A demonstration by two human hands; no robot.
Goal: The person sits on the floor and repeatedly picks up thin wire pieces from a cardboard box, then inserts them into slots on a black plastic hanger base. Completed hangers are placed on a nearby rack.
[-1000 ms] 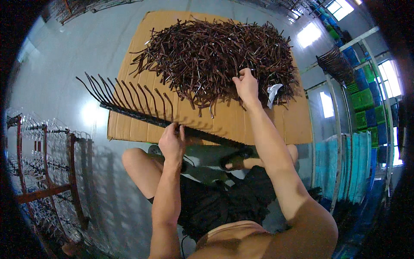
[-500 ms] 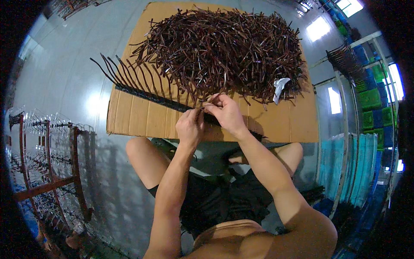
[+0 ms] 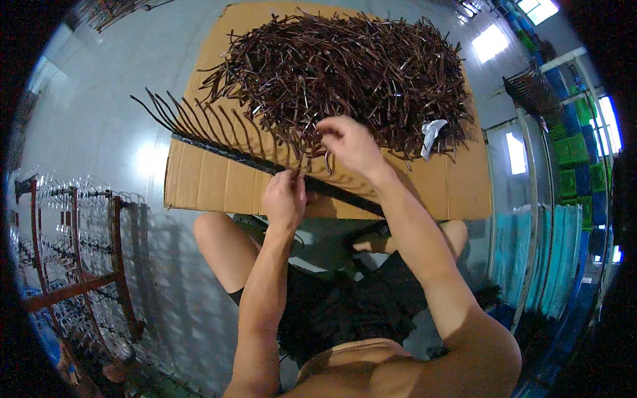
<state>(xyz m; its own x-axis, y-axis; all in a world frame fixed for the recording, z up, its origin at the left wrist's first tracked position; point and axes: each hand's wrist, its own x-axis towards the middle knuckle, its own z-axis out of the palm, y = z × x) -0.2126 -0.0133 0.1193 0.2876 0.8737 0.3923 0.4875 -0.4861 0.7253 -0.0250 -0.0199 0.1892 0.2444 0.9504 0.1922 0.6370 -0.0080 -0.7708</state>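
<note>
A long black bar lies aslant over the cardboard, with a row of thin, dark brown, bent strips standing out from its far side. My left hand is closed round the bar near its middle, fingers pinched by the last strip of the row. Farther up and to the right, my right hand hovers at the near edge of a large heap of loose brown strips. Its thumb and forefinger are bent but apart, and I see nothing between them. A hooked strip sits just below that hand.
The heap rests on a flat cardboard sheet. A crumpled white scrap lies at the heap's right edge. A brown rack stands at the left. Metal frames, turquoise sheets and green crates line the right side.
My right hand has left the bar and moved up and right to the heap, its fingers parting. My left hand has slid slightly left with the bar, whose right part is now uncovered.
</note>
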